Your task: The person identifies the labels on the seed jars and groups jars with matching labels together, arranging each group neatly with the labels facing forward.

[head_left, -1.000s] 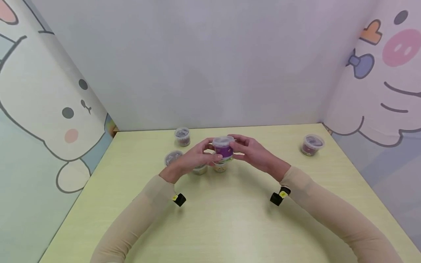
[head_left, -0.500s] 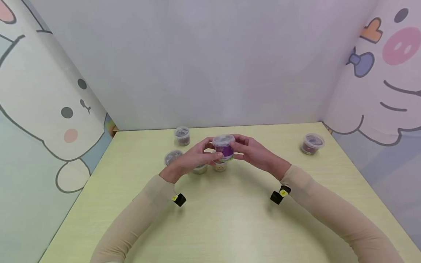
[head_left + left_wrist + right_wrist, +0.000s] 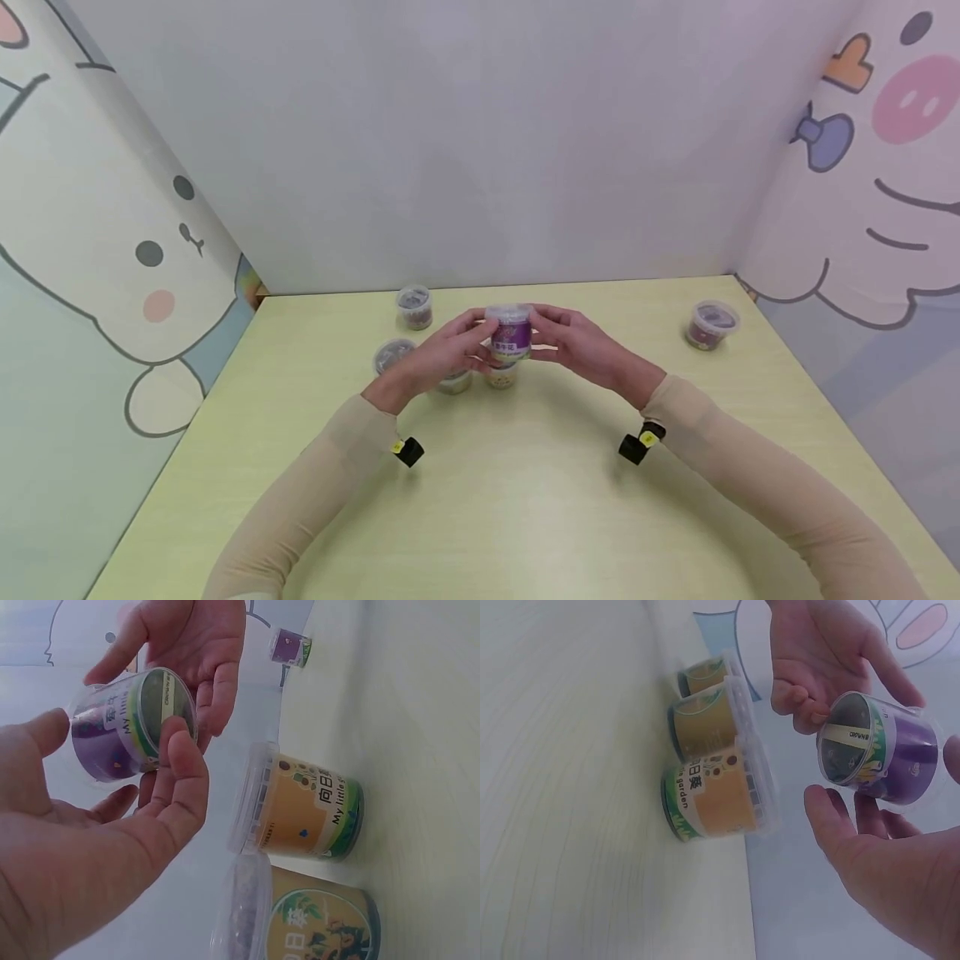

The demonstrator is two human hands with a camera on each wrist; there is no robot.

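Observation:
Both hands hold a small plastic tub (image 3: 512,333) with a purple label and clear lid, raised over the table. My left hand (image 3: 450,350) grips its left side, thumb near the lid and fingers lower down. On the other side my right hand (image 3: 581,343) holds it with thumb and fingers. The tub's dark base, with a pale strip across it, shows in the left wrist view. Just beneath and behind the hands stands an orange-labelled tub (image 3: 300,806). Beside that is another tub (image 3: 322,919) with an orange-brown label, partly hidden by my left hand in the head view.
A third lidded tub (image 3: 393,354) stands left of these, partly behind the left wrist. One more tub (image 3: 415,307) is at the table's back edge. A purple-labelled tub (image 3: 711,325) stands far right. Printed walls enclose the pale table (image 3: 525,500) at the back and sides.
The held tub has turned between the hands, so white lettering on its label now faces the head camera. My left thumb has shifted from low on the tub up near its lid.

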